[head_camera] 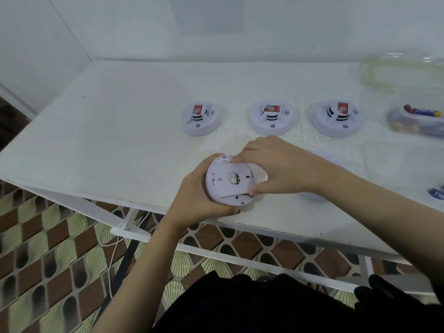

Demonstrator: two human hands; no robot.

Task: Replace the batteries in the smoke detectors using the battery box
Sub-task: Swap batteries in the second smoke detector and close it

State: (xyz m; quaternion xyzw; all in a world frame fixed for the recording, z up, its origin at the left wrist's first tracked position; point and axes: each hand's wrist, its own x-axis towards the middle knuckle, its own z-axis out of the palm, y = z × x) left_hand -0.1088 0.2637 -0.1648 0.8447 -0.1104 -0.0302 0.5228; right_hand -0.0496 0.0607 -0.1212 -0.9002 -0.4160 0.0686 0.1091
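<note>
White tabletop (120, 131) stretches wide on the left. Over its near edge the left hand (197, 200) curls round the rim of an upturned smoke detector (223, 181), and the right hand (276, 164) pinches its back. Behind, well apart, stand three more detectors (272, 117); the battery box (415, 121) sits blurred at the right edge.

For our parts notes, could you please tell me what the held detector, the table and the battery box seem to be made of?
Held detector: likely moulded white plastic, matte, with slots in its back. Table: white-painted top, material unclear; scuffed and speckled. Battery box: probably clear plastic; batteries show through, blurred.
</note>
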